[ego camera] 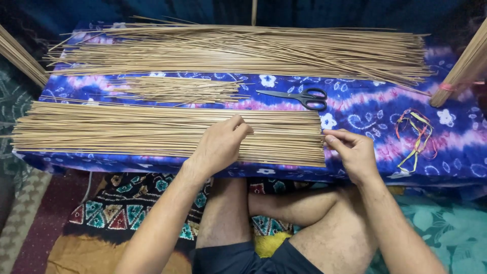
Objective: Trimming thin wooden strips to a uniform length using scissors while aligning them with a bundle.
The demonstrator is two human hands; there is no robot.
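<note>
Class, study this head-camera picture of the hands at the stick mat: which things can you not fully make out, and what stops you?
- Near layer of sticks, head view: the left hand covers part.
- Right hand: whether its fingertips pinch a stick end is too small to tell.
- Bundles at both sides: cut off by the frame edges.
- Coloured bands: their number is too tangled to count.
- Low table under the tie-dye cloth: hidden by it.

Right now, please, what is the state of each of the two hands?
Left hand: fingers curled, resting on the near layer of thin sticks; no clear grasp.
Right hand: fingertips pinched at the right ends of those sticks.
</note>
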